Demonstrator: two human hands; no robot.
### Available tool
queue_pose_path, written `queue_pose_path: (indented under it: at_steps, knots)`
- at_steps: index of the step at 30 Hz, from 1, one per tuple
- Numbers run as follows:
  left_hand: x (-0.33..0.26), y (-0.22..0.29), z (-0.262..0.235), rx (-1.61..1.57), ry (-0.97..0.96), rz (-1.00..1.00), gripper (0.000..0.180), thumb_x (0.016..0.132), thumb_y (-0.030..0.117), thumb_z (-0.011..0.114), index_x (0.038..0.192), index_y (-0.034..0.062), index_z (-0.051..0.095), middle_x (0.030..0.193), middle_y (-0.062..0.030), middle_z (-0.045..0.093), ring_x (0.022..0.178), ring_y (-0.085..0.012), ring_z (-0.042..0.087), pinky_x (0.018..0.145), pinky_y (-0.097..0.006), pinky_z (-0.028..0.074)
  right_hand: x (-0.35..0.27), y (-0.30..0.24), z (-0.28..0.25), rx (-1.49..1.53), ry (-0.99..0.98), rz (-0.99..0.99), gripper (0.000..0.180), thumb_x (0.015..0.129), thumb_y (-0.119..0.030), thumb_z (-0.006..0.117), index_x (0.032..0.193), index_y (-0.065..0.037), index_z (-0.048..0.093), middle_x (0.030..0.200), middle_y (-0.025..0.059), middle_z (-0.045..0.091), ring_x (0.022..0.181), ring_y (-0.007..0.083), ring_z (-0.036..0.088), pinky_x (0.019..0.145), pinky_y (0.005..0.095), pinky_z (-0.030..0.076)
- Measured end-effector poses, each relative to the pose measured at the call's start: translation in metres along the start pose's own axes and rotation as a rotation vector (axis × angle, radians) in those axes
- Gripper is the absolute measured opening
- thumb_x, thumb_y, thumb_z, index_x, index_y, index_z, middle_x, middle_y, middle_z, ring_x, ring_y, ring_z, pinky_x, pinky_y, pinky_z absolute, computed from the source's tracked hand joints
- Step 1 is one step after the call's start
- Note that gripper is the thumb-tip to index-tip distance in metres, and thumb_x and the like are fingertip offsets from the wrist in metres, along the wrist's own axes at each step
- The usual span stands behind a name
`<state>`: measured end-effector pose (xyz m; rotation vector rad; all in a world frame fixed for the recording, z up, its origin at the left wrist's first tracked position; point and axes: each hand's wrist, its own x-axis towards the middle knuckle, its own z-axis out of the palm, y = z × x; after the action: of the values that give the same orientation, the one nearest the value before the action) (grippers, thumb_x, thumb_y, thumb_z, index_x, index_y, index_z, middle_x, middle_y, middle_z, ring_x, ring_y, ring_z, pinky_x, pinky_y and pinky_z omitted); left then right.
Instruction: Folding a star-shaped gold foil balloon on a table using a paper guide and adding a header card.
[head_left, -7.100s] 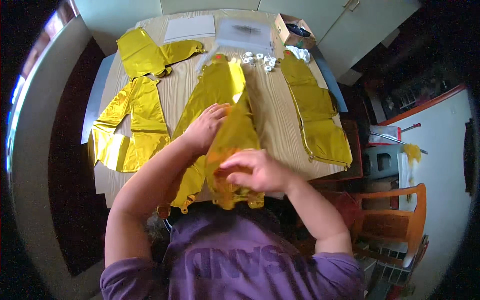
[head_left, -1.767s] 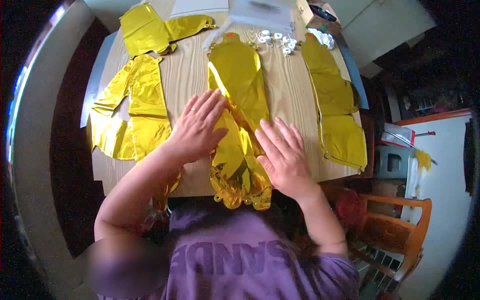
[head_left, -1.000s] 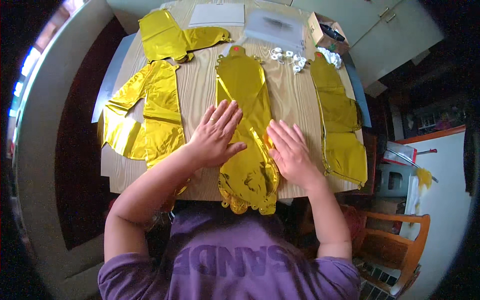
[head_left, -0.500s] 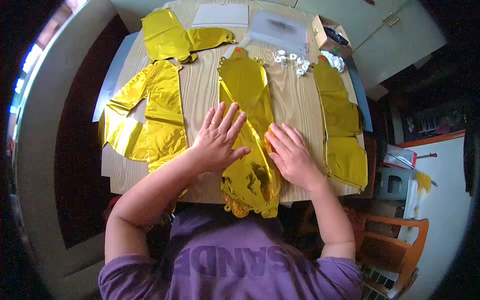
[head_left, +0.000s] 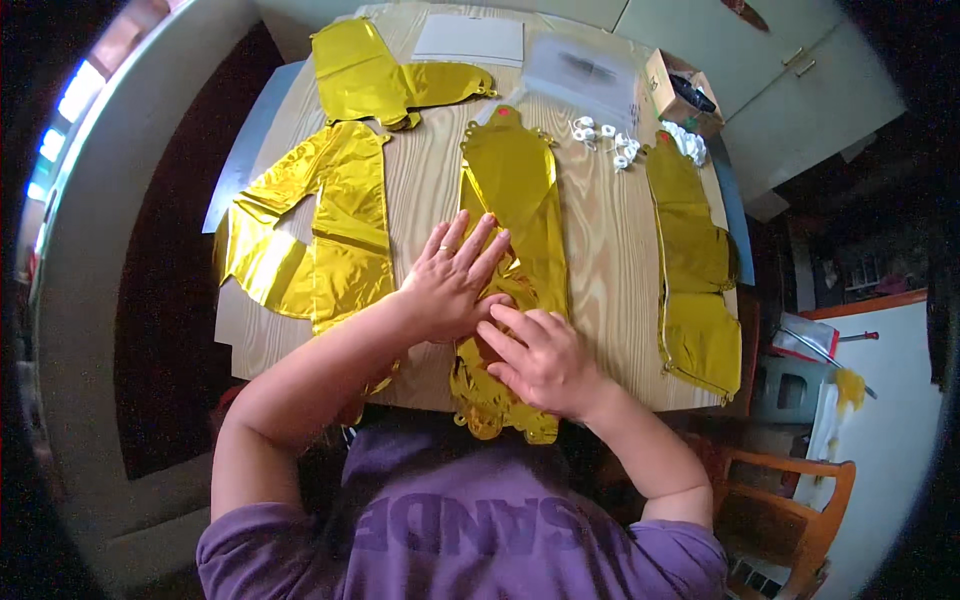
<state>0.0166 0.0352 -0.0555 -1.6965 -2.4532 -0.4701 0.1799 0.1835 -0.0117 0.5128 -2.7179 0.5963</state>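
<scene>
A flat, folded gold foil balloon (head_left: 510,175) lies lengthwise in front of me, its red-marked tab at the far end and its crumpled near end hanging a little over the table edge. Spread across its middle is my left hand (head_left: 452,285), palm down with straight fingers apart. My right hand (head_left: 545,365) rests on the nearer part, fingers apart and slightly bent, its fingertips by my left thumb. To the left lies another gold foil balloon (head_left: 350,220); a third gold foil balloon (head_left: 355,75) is behind it. One more folded gold foil balloon (head_left: 695,300) lies at the right.
Small white ribbon rolls (head_left: 612,140) sit behind the middle balloon, to its right. Farther back are a white sheet (head_left: 468,38), a clear plastic bag (head_left: 580,75) and a cardboard box (head_left: 660,85). A wooden chair (head_left: 830,530) stands at the lower right.
My right hand has moved left, from the balloon's right edge onto its middle near my left thumb. My left hand stays flat on the foil. The whole view has shifted slightly.
</scene>
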Motion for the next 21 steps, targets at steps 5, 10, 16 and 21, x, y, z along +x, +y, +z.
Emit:
queue_pose_path:
  at_steps: [5,10,16,21]
  knots:
    - [0.008,-0.007,-0.011,-0.094,0.051,-0.02,0.072,0.097,0.042,0.056,0.154,0.0056,0.032,0.154,-0.0222,0.038,0.138,-0.0424,0.04,0.11,-0.053,0.032,-0.01,-0.004,0.011,-0.164,-0.04,-0.03,0.051,0.082,-0.037,0.074,0.127,-0.016,0.065,0.117,0.0054,0.057,0.103,0.0242,0.052,0.084,0.0416,0.044]
    - [0.039,-0.038,-0.014,-0.041,-0.066,-0.11,0.057,0.096,0.036,0.056,0.141,0.003,0.044,0.142,-0.0174,0.05,0.132,-0.0316,0.048,0.112,-0.052,0.031,-0.01,-0.013,0.01,-0.16,-0.129,0.017,0.051,0.082,-0.038,0.074,0.128,-0.018,0.064,0.12,0.0074,0.056,0.109,0.0253,0.049,0.087,0.0433,0.042]
    - [0.074,-0.084,0.009,0.117,0.067,-0.139,0.05,0.096,0.038,0.059,0.133,0.006,0.052,0.137,-0.0119,0.055,0.136,-0.026,0.046,0.121,-0.059,0.017,-0.008,-0.016,0.005,-0.162,-0.191,0.015,0.055,0.082,-0.037,0.075,0.133,-0.018,0.062,0.126,0.0091,0.053,0.115,0.0268,0.047,0.09,0.0449,0.04]
    - [0.077,-0.089,0.001,-0.033,0.031,-0.184,0.063,0.097,0.044,0.054,0.145,0.0049,0.043,0.146,-0.0144,0.05,0.142,-0.0277,0.041,0.121,-0.057,0.016,-0.007,-0.016,-0.001,-0.138,-0.209,0.041,0.056,0.083,-0.037,0.074,0.134,-0.018,0.061,0.128,0.0107,0.054,0.114,0.0278,0.05,0.094,0.0457,0.042]
